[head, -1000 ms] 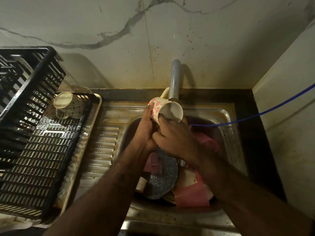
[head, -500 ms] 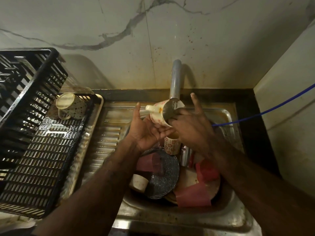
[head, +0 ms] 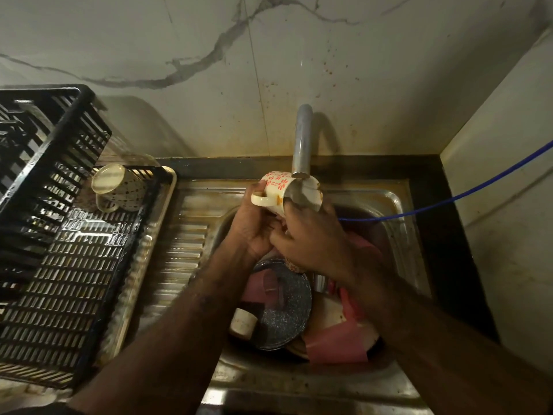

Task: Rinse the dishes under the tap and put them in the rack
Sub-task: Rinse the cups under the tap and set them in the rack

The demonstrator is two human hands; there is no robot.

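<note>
A cream mug with orange flowers (head: 276, 187) is held tilted right under the tap spout (head: 301, 142), its handle pointing left. My left hand (head: 254, 223) grips the mug's body from the left. My right hand (head: 308, 238) holds it from below on the right, fingers at the rim. The black slatted rack (head: 59, 265) stands on the drainboard at the left, with a dotted cream mug (head: 118, 187) lying in its far corner.
The steel sink (head: 398, 211) holds a speckled dark plate (head: 284, 307), pink plastic pieces (head: 335, 339), a small cup (head: 244, 323) and another flowered cup, partly hidden under my hands. A blue hose (head: 449, 199) runs in from the right. Marble wall behind.
The mug has been turned in my hands under the tap; its handle now points left and both hands are closed on it again after opening half a second ago.
</note>
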